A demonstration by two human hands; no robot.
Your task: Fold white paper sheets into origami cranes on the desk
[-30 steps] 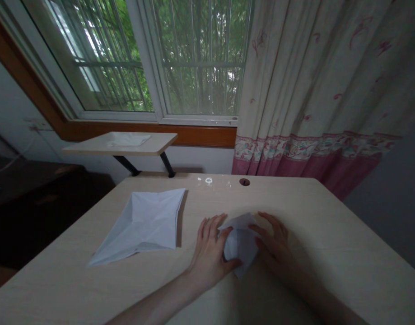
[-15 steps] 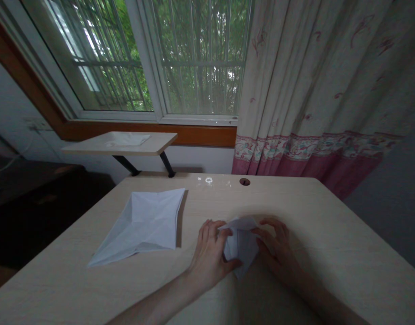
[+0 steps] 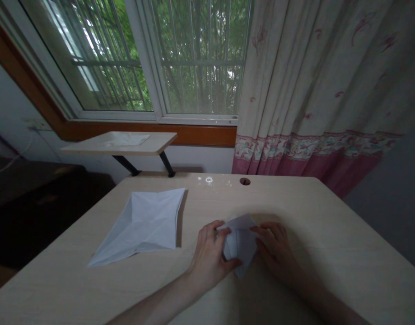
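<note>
My left hand [image 3: 209,255] and my right hand [image 3: 275,250] both grip a small folded white paper piece [image 3: 240,241] from either side, just above the desk. Its lower tip hangs toward the surface, and my fingers hide part of its folds. To the left lies a larger creased sheet of white paper [image 3: 142,225], flat on the pale wooden desk [image 3: 295,212] and spread into a pointed kite-like shape. Neither hand touches that sheet.
A small wooden shelf [image 3: 153,143] on dark brackets stands behind the desk, with a white paper [image 3: 127,140] on it. The desk's far edge has a round cable hole [image 3: 244,181]. A dark cabinet [image 3: 34,194] sits low at left, and a floral curtain [image 3: 312,90] hangs at right.
My fingers have drawn in closer around the folded paper, and my right hand sits slightly lower on it. The larger sheet has not moved.
</note>
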